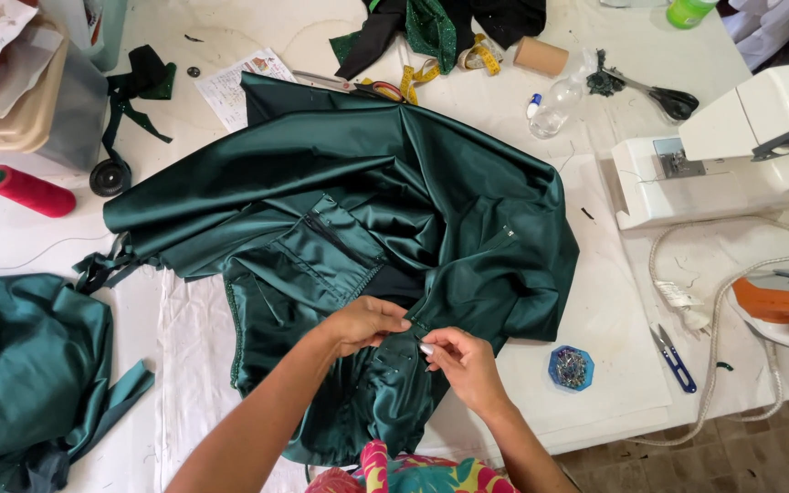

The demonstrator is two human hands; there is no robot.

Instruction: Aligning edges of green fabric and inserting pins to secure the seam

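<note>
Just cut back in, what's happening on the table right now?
A person's left hand and right hand pinch the same spot on a dark green satin garment spread over the white table. A blue box of pins and blue thread snips lie to their right, near a white sewing machine.

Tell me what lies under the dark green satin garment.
A white cloth shows around the dark green satin garment. Both hands, left hand and right hand, pinch its edge. Anything beneath its folds is covered.
</note>
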